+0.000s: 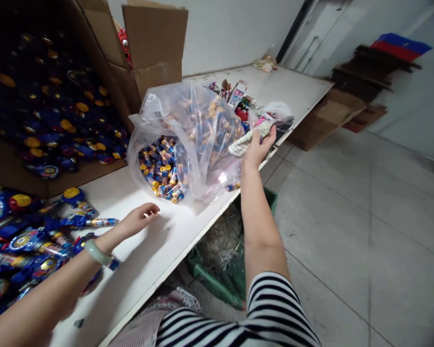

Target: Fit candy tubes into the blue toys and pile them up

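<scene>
My left hand [142, 218] hovers over the white table with its fingers loosely bent and apart, holding nothing. A jade-green bangle [97, 252] circles that wrist. Just beyond it, a clear plastic bag [198, 140] lies on its side, mouth toward me, full of small tubes with yellow caps and blue wraps [164, 171]. My right hand [257, 144] reaches past the bag's far end and grips a pale, ribbed piece of cloth [246, 140]. Blue toys with round yellow parts [29, 241] are heaped on the left, some with tubes attached.
A large cardboard box [104, 86] of similar blue toys stands at the back left. Small printed boxes [237, 94] and colourful bits lie behind the bag. Below the white table's [188, 241] edge sits a green-lined bin [217, 279]. Cardboard boxes [321, 118] rest on the tiled floor.
</scene>
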`<state>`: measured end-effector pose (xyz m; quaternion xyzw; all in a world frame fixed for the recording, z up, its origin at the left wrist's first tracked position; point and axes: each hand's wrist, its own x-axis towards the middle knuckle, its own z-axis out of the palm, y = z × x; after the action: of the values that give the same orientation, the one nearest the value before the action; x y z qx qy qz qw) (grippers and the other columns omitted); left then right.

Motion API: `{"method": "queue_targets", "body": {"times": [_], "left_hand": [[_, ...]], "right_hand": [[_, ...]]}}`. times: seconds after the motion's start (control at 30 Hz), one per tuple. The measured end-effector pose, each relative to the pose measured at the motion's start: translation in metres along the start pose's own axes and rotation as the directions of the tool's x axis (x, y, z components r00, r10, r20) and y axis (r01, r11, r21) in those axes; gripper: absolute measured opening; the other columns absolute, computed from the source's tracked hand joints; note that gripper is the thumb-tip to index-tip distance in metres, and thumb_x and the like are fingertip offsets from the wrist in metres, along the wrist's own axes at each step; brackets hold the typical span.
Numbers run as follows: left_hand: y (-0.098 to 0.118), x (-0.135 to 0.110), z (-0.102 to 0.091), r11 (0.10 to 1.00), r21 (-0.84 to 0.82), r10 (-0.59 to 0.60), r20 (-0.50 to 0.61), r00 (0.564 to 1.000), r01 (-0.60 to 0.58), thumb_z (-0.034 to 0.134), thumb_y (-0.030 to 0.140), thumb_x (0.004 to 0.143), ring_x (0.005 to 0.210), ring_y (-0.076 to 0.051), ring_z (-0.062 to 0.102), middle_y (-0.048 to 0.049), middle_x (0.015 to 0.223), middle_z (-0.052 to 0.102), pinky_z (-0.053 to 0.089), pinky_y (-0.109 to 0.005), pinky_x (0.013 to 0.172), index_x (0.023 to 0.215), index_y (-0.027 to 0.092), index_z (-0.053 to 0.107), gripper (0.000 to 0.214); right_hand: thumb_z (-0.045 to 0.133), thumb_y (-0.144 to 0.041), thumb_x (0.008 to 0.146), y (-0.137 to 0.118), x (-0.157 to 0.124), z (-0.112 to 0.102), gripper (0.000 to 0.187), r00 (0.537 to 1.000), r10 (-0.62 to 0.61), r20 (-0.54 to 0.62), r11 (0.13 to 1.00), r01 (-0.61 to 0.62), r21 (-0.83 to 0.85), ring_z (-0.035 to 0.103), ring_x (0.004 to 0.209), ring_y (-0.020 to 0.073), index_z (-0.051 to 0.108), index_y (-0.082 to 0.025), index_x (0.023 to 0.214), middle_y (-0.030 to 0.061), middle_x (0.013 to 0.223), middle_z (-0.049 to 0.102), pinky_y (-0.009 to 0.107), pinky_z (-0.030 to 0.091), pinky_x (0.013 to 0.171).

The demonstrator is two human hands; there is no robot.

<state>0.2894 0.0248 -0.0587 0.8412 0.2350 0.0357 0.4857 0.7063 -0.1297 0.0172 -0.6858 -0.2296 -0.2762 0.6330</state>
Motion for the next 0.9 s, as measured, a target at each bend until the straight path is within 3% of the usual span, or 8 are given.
{"method": "queue_targets", "body": {"times": [0.2, 0.27, 0.37, 0.43, 0.53, 0.7, 0.8, 0.9], "left_hand": [[0.032, 0.026, 0.026, 0.977, 0.080, 0.173, 0.240, 0.955, -0.197, 0.050, 0.041, 0.088, 0.083, -0.018, 0.062, -0.0076, 0.097, 0.067, 0.050, -0.029, 0.074, 0.098, 0.017, 0.060, 0.028], [0.042, 0.034, 0.026, 0.962, 0.104, 0.220, 0.258, 0.941, -0.253, 0.049, 0.037, 0.090, 0.084, -0.017, 0.062, -0.0078, 0.099, 0.066, 0.050, -0.029, 0.077, 0.101, 0.017, 0.059, 0.026], [0.048, 0.042, 0.018, 0.940, 0.161, 0.257, 0.242, 0.936, -0.300, 0.050, 0.033, 0.092, 0.089, -0.018, 0.063, -0.0088, 0.104, 0.067, 0.052, -0.030, 0.080, 0.106, 0.017, 0.059, 0.024], [0.045, 0.044, 0.011, 0.911, 0.221, 0.307, 0.198, 0.931, -0.348, 0.049, 0.030, 0.093, 0.094, -0.020, 0.064, -0.0099, 0.107, 0.067, 0.052, -0.032, 0.083, 0.109, 0.018, 0.058, 0.022], [0.040, 0.045, 0.007, 0.813, 0.321, 0.485, 0.091, 0.870, -0.486, 0.046, 0.027, 0.096, 0.097, -0.023, 0.063, -0.0121, 0.107, 0.066, 0.053, -0.035, 0.084, 0.111, 0.017, 0.058, 0.021], [0.064, 0.059, 0.035, 0.453, 0.502, 0.813, 0.108, 0.573, -0.737, 0.047, 0.019, 0.095, 0.115, -0.026, 0.058, -0.0151, 0.118, 0.064, 0.049, -0.043, 0.097, 0.115, 0.016, 0.060, 0.023], [0.093, 0.087, 0.066, 0.160, 0.536, 0.844, 0.361, 0.396, -0.829, 0.044, 0.015, 0.097, 0.125, -0.026, 0.053, -0.0137, 0.126, 0.062, 0.043, -0.044, 0.107, 0.110, 0.016, 0.064, 0.024], [0.111, 0.123, 0.089, 0.060, 0.575, 0.742, 0.521, 0.422, -0.816, 0.044, 0.012, 0.095, 0.129, -0.028, 0.051, -0.0156, 0.129, 0.062, 0.035, -0.050, 0.114, 0.111, 0.013, 0.067, 0.028]], "right_hand": [[0.009, -0.040, 0.102, -0.061, 0.065, 0.083, 0.061, 0.977, -0.208, -0.048, 0.975, 0.204, -0.088, -0.005, 0.153, 0.0230, -0.005, -0.021, 0.158, 0.0083, 0.163, 0.005, 0.053, 0.009, 0.123], [0.024, -0.040, 0.103, -0.095, 0.087, 0.122, 0.061, 0.974, -0.180, 0.140, 0.983, 0.181, 0.009, -0.001, 0.153, 0.0193, 0.006, -0.022, 0.158, 0.0084, 0.163, 0.014, 0.046, 0.008, 0.124], [0.054, -0.038, 0.093, -0.131, 0.108, 0.156, 0.082, 0.834, -0.162, 0.527, 0.986, 0.154, 0.059, 0.016, 0.151, 0.0209, 0.007, -0.015, 0.157, 0.0119, 0.162, 0.021, 0.044, 0.016, 0.123], [0.057, -0.038, 0.090, -0.131, 0.108, 0.152, 0.084, 0.794, -0.208, 0.571, 0.975, 0.212, 0.061, 0.019, 0.150, 0.0189, 0.012, -0.014, 0.156, 0.0115, 0.163, 0.022, 0.037, 0.018, 0.122], [0.045, -0.043, 0.096, -0.092, 0.081, 0.109, 0.070, 0.847, -0.240, 0.474, 0.967, 0.252, 0.040, 0.029, 0.147, 0.0177, 0.020, -0.015, 0.154, 0.0123, 0.160, 0.028, 0.038, 0.025, 0.119], [0.046, -0.052, 0.092, 0.002, -0.011, 0.027, 0.067, 0.984, 0.076, 0.162, 0.981, -0.045, -0.188, 0.025, 0.148, 0.0231, 0.032, -0.022, 0.150, 0.0133, 0.156, 0.032, 0.050, 0.022, 0.119], [0.045, -0.052, 0.091, 0.027, -0.054, 0.026, 0.071, 0.888, 0.418, 0.192, 0.899, -0.374, -0.228, 0.035, 0.144, 0.0219, 0.031, -0.017, 0.151, 0.0176, 0.154, 0.036, 0.046, 0.032, 0.115], [0.036, -0.043, 0.096, 0.027, -0.066, 0.051, 0.062, 0.781, 0.554, 0.288, 0.832, -0.505, -0.232, 0.044, 0.137, 0.0161, 0.030, -0.015, 0.151, 0.0163, 0.150, 0.044, 0.038, 0.040, 0.108]]}}
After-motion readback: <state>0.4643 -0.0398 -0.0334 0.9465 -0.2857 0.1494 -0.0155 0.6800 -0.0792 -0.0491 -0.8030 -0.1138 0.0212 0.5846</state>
